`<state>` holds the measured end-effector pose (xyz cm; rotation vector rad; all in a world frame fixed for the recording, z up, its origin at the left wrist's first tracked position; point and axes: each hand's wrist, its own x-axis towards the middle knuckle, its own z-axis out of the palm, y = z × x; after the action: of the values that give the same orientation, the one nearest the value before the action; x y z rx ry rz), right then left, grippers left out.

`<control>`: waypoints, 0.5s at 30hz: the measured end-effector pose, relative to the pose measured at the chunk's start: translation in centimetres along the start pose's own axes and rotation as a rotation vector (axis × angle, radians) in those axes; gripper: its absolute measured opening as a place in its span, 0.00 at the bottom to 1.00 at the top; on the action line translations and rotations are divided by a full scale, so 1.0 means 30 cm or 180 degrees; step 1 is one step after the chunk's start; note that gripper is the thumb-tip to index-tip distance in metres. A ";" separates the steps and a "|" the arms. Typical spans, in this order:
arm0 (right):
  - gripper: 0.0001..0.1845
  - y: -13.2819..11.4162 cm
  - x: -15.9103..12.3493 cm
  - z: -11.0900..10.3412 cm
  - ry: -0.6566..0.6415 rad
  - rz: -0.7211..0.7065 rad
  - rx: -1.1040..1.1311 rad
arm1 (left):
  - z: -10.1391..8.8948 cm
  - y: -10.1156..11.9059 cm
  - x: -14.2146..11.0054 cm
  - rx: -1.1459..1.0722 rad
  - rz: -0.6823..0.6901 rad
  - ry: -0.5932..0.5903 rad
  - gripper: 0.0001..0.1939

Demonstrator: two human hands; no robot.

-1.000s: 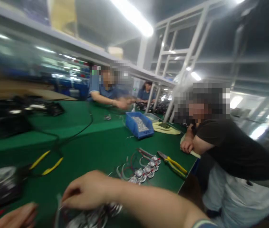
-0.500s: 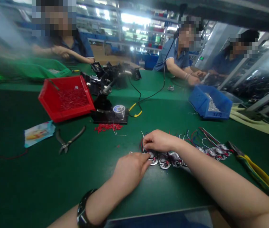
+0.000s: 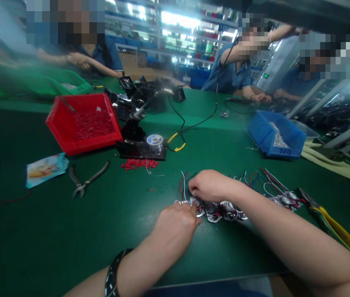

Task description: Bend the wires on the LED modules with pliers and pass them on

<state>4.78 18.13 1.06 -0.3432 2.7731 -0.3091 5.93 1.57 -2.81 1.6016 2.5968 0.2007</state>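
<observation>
The left hand and the right hand meet over a string of small wired parts lying on the green table, a little below the middle of the view. The left hand is curled, its fingertips pressed against the left end of the string. The right hand arches over the same end from above, fingers bent down and pinching at the thin wires that rise there; whether it grips one wire or several I cannot tell. A dark wristband sits on the left forearm.

At 3 o'clock from the hands more of the same wired parts trail across the table, and just beyond them lie yellow-handled pliers. At 12 o'clock, near the hands, are a heap of small red bits and a black stand with a spool of wire. At 10 o'clock stands a red bin; at 9 o'clock lie dark pliers and, farther out, a colourful packet. At 2 o'clock, well apart, sits a blue bin holding pale small parts. Other people in blue shirts sit along the far side of the table, one person's hand resting on it near the blue bin.
</observation>
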 end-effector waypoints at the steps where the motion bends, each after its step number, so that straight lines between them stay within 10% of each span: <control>1: 0.08 0.006 -0.004 -0.002 -0.0004 0.0059 0.0053 | 0.000 0.000 -0.001 -0.0014 -0.0003 0.0007 0.17; 11: 0.09 0.080 0.049 0.044 -0.0297 0.0240 0.1122 | 0.004 -0.074 -0.030 -0.1190 -0.0072 0.0097 0.15; 15: 0.10 0.088 0.055 0.044 -0.0372 0.0182 0.1396 | -0.027 -0.134 -0.030 -0.2255 -0.0782 0.0529 0.14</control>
<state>3.20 19.98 -1.30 -0.1645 2.5050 -0.8336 2.67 -1.09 -2.64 1.0397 2.3735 1.1189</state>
